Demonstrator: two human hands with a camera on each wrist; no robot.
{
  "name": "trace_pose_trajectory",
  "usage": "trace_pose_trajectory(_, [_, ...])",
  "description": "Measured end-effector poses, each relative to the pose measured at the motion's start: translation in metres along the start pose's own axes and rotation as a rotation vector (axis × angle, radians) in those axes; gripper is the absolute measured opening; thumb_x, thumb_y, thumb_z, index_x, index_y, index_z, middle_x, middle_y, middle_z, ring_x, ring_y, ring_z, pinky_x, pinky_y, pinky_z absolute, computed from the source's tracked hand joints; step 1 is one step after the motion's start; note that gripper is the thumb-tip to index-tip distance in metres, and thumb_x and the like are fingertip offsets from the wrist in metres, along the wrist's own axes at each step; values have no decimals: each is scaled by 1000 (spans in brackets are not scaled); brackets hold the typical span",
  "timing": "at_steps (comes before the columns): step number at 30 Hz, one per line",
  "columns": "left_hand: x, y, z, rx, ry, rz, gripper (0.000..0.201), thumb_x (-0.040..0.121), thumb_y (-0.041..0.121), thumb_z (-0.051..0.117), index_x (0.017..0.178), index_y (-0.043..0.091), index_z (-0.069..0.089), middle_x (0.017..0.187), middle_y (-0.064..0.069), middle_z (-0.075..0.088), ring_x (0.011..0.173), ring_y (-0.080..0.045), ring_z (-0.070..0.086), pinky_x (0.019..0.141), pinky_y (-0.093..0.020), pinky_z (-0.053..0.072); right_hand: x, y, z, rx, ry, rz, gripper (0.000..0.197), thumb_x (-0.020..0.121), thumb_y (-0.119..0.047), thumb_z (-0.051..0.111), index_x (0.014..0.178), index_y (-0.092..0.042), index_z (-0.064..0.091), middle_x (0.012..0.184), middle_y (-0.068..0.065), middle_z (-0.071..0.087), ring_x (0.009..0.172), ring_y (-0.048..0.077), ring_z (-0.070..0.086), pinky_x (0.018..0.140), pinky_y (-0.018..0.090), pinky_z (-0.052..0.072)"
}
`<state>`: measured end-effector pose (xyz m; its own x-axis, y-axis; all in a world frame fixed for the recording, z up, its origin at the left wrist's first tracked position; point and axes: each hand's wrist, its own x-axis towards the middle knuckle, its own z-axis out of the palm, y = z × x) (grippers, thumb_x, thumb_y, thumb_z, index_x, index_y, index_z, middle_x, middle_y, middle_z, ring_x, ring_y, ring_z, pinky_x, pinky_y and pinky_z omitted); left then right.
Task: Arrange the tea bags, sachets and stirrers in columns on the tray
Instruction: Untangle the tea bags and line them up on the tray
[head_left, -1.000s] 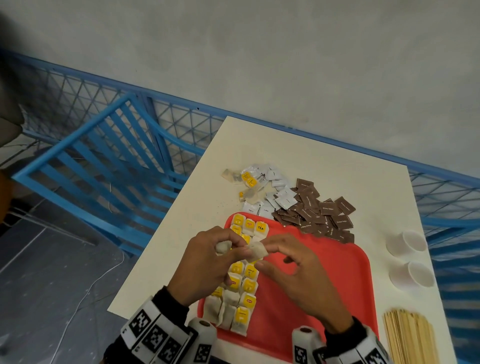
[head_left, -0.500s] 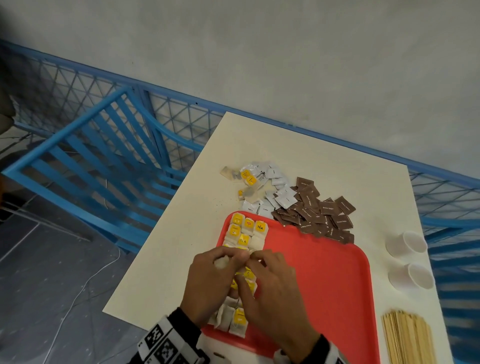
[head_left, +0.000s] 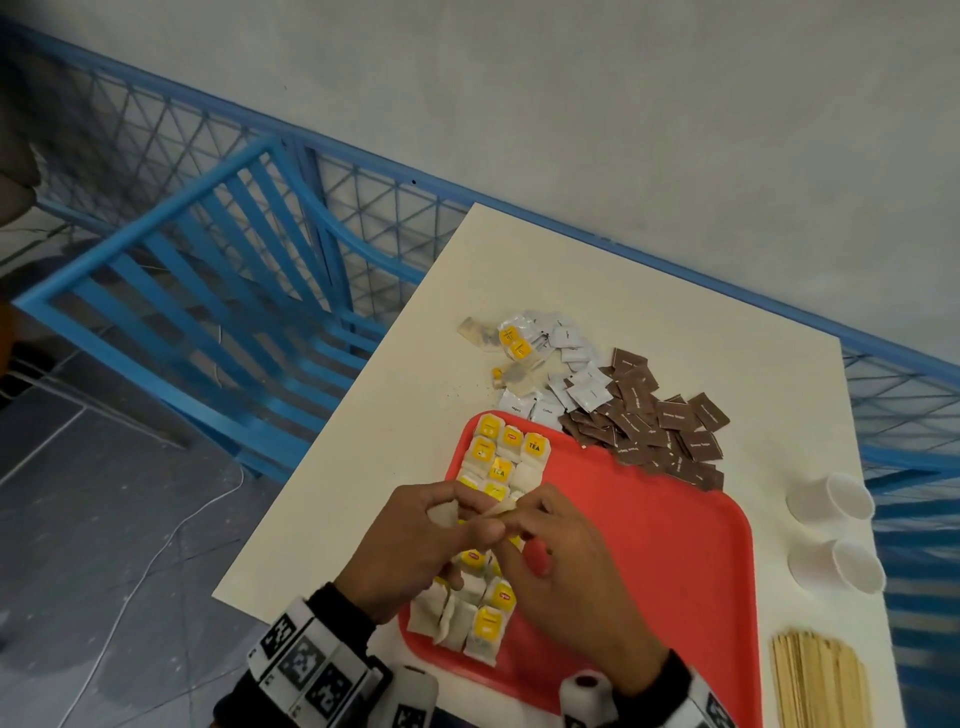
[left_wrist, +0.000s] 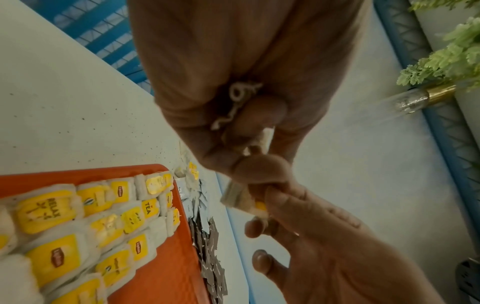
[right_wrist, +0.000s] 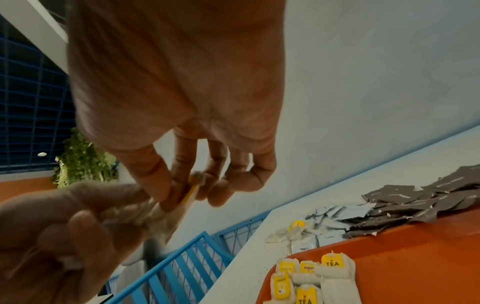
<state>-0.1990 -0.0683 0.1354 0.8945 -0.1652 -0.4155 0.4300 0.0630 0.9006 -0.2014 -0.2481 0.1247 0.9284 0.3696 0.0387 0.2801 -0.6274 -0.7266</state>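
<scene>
Cups: we see two white paper cups (head_left: 831, 535) lying on their sides near the table's (head_left: 597, 291) right edge.
Railing: blue metal mesh fence (head_left: 208, 171) behind the table (slatted blue frame (head_left: 208, 312) to our left).
Plant: we see green foliage (left_wrist: 449, 55).
Floor: grey, with a white cable (head_left: 156, 551).

both hands (head_left: 483, 525) dropped back toward the near end of the tray (head_left: 675, 545) and closed up together around the tea bag (head_left: 501, 512).
</scene>
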Motion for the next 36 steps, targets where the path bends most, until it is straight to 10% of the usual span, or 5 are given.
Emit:
trace_pose_trajectory(7, [3, -5, 0, -191, 85, 17, 21, 92, 15, 64, 99, -4, 63, 54, 4, 60, 39, -8, 48, 37, -19, 38, 9, -1, 0, 343, 146, 187, 19, 82, -32, 79, 100, -33, 71, 89, -12, 67, 75, 9, 61, 61, 21, 44])
trace_pose_trajectory(13, [4, -20, -4, -21, 121, -41, 9, 90, 16, 71, 94, 8, 69, 82, -6, 76, 58, -17, 63, 45, -27, 47, 26, 21, 1, 503, 240, 338, 7, 89, -18, 72, 83, -21, 76, 67, 4, 67, 61, 11, 56, 60, 26, 46])
trace_pose_trajectory(21, [0, -29, -22, -4, 162, -99, 11, 93, 19, 67, 96, 8, 69, 84, -11, 76, 63, -8, 64, 43, -24, 45, 85, 92, 18, 116, 98, 571, 12, 87, -6, 71, 79, -14, 67, 63, -4, 61, 48, 1, 52, 45, 11, 38])
trace_pose_trajectory(26, [1, -30, -26, 0, 171, -108, 12, 94, 23, 66, 95, 12, 70, 86, -10, 76, 68, -13, 64, 47, -27, 49, 100, 92, 36, 310, 41, 686, 16, 84, 0, 70, 89, -10, 58, 75, 13, 69, 73, 23, 73, 70, 43, 61])
trace_pose_trajectory(36, [2, -17, -22, -77, 193, -110, 32, 97, 35, 55, 100, 5, 67, 89, -15, 75, 42, -4, 51, 43, -24, 46, 101, 103, 51, -205, 19, 616, 40, 80, -27, 79, 97, -20, 44, 96, 0, 61, 88, 24, 57, 67, 34, 40])
